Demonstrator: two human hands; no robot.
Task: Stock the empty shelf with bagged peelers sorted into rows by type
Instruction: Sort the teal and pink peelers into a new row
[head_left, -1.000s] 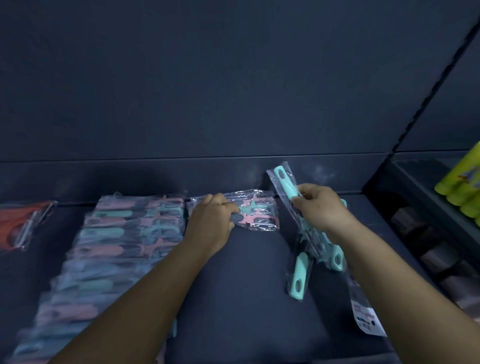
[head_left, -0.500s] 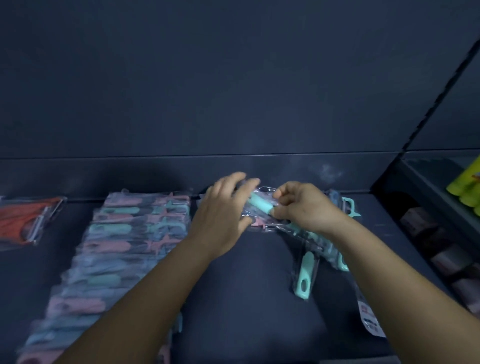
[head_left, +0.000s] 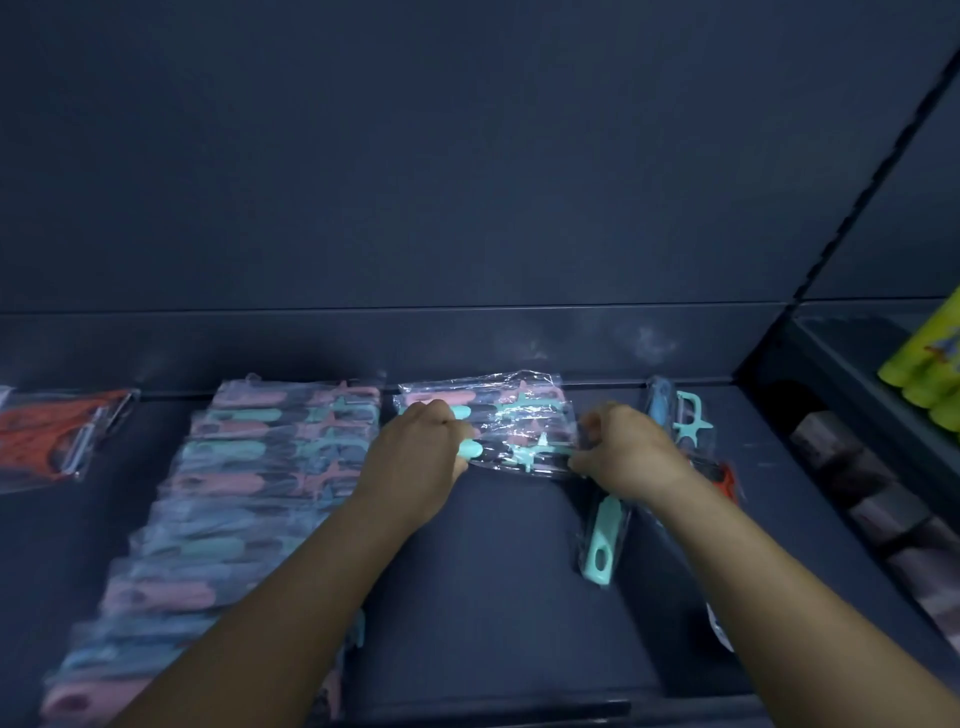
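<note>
A teal bagged peeler (head_left: 511, 452) lies crosswise at the back of the dark shelf (head_left: 498, 597), on top of the small second stack (head_left: 483, 410) of pink and teal bags that starts a new row. The left hand (head_left: 415, 462) pinches the handle end of that bag, fingers curled on it; the right hand (head_left: 623, 457) is curled around its blade end and also seems to hold a bundle of spare bagged peelers (head_left: 602, 540) hanging below the palm. To seat it well, I judge both ends should go down together, edges squared with the bags beneath and handle facing the same way as the neighbours, so the slippery plastic does not slide forward. Just to the left runs the long finished row (head_left: 218, 499), front to back. A red bagged peeler (head_left: 57, 436) sits apart at far left, more bags (head_left: 680, 415) lie right of the hands, and yellow bottles (head_left: 930, 364) stand on the next shelf over.
</note>
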